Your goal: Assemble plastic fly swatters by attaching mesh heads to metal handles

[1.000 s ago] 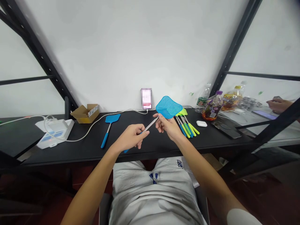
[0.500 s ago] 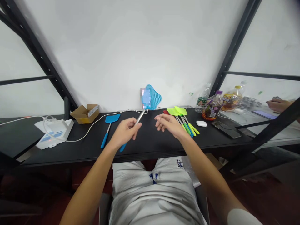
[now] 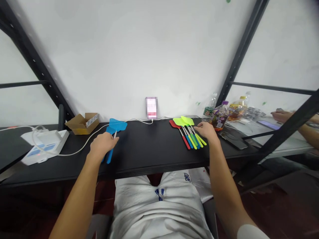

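My left hand (image 3: 104, 145) is closed around the metal shaft of a blue fly swatter (image 3: 117, 124) at the left of the table. The swatter's blue head overlaps that of a second blue swatter, which lies mostly hidden under it and my hand. On the right, several fly swatters lie in a fanned pile: a red one (image 3: 175, 123), yellow-green ones (image 3: 187, 120) and blue-handled ones. My right hand (image 3: 208, 130) is at the pile's right edge, its loosely bent fingers beside the shafts, with nothing visible in them.
An open cardboard box (image 3: 83, 124), a white power strip (image 3: 46, 146) and a white cable occupy the left. A blurred phone (image 3: 151, 108) leans on the wall. Bottles (image 3: 220, 116) and a dark phone (image 3: 233, 140) stand and lie at right, near a black frame post. Another person's hand (image 3: 281, 115) is beyond.
My left hand has moved left, carrying the blue swatter from in front of the wall phone onto the other blue one. My right hand has moved right to the pile's far edge.
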Demonstrator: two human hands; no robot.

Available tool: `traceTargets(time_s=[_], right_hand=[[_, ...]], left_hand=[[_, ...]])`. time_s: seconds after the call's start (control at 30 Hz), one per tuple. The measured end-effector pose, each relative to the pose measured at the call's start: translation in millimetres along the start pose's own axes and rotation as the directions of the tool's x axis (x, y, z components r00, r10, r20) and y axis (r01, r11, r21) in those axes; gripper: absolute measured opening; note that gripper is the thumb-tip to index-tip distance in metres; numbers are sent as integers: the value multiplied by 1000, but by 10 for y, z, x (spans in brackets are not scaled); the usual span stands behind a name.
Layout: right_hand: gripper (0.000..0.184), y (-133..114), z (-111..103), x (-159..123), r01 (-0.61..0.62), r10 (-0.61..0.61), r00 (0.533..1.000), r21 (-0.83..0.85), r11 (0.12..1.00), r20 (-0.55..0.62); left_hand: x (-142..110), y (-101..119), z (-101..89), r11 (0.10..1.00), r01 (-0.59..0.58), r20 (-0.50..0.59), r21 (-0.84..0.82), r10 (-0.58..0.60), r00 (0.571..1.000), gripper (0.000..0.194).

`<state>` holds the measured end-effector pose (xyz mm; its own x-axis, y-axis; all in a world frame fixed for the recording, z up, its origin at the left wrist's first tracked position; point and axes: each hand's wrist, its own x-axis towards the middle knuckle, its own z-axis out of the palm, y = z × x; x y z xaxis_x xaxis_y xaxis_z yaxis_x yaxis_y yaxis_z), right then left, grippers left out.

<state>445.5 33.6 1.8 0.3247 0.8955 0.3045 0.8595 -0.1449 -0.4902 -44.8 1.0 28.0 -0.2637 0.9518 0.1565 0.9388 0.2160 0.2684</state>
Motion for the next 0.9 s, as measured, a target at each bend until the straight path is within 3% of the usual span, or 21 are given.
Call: traceTargets(time_s=[0.1, 0.23, 0.53, 0.7, 0.9], right_hand=[[32, 100, 112, 60, -11, 16, 998, -91, 996, 58], [30, 126, 223, 99, 22, -15, 999, -129, 991, 51], [37, 205, 306, 135, 34, -17, 994, -162, 986, 109], [24, 150, 257, 102, -11, 48, 975, -172, 985, 216], [30, 74, 231, 65, -39, 84, 978, -229, 973, 189]], left_hand=[[18, 63, 114, 982, 87, 62, 169, -99, 993, 42], [-67, 191, 183, 980, 25, 125, 197, -50, 991, 41], [-77, 237, 373, 968, -37, 15, 249, 34, 999, 41], [-116, 275, 364, 970, -67, 13, 233, 66, 998, 37], [-140, 298, 369, 971, -86, 4, 222, 87, 996, 35]])
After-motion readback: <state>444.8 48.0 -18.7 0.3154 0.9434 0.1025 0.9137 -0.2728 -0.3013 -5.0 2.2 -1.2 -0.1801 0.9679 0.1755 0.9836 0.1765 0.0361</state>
